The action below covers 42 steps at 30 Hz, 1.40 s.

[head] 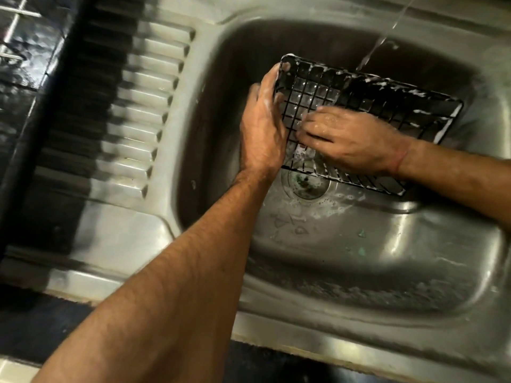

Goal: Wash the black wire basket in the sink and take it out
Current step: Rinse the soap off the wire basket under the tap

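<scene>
The black wire basket (367,98) lies tilted in the steel sink (359,244), streaked with white foam along its rim. My left hand (262,128) grips the basket's left edge, with the thumb over the top corner. Spread flat on the wire grid near its middle, my right hand (348,142) is wet and soapy; nothing shows inside it. A thin stream of water (378,42) falls from the upper right onto the basket's far rim.
The drain (305,183) sits just below the basket, with foam and bits of debris around it. A ribbed steel draining board (132,111) stretches left of the basin. Beyond it is a dark tiled counter (25,51).
</scene>
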Available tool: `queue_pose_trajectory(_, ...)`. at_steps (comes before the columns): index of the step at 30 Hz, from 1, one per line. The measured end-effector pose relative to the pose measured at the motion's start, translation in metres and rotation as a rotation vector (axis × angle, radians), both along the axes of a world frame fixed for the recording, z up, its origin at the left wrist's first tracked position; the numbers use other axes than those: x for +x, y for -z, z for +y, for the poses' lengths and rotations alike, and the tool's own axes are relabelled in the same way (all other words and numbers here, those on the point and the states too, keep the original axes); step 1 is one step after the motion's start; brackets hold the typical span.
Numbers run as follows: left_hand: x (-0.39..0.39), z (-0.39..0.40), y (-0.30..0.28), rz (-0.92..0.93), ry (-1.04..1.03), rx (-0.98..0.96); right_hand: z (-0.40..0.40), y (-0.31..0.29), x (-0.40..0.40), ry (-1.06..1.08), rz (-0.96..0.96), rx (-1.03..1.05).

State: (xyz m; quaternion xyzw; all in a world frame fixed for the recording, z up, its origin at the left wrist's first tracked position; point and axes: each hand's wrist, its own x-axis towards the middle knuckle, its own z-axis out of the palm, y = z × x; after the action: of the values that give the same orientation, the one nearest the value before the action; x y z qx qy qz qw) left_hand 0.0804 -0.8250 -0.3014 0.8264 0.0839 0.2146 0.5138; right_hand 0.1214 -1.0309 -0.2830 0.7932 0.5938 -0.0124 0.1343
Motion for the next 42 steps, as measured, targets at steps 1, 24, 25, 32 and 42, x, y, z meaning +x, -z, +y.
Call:
queue_pose_trajectory(1, 0.0, 0.0, 0.001, 0.005, 0.004, 0.027, 0.002, -0.002, -0.001, 0.026, -0.024, -0.012)
queue_pose_trajectory(24, -0.001, -0.002, 0.0, 0.02, 0.07, 0.05, 0.038, -0.03, -0.004, 0.27, 0.012, -0.003)
queue_pose_trajectory(25, -0.001, -0.003, 0.001, 0.025, 0.053, 0.048, 0.032, -0.032, -0.005, 0.28, 0.055, 0.0)
queue_pose_trajectory(32, -0.009, -0.008, -0.002, -0.056, -0.011, 0.007, 0.003, -0.018, -0.044, 0.84, 0.35, 0.391)
queue_pose_trajectory(42, -0.005, 0.006, 0.003, 0.034, -0.148, -0.008, 0.025, -0.006, -0.049, 0.95, 0.21, 0.376)
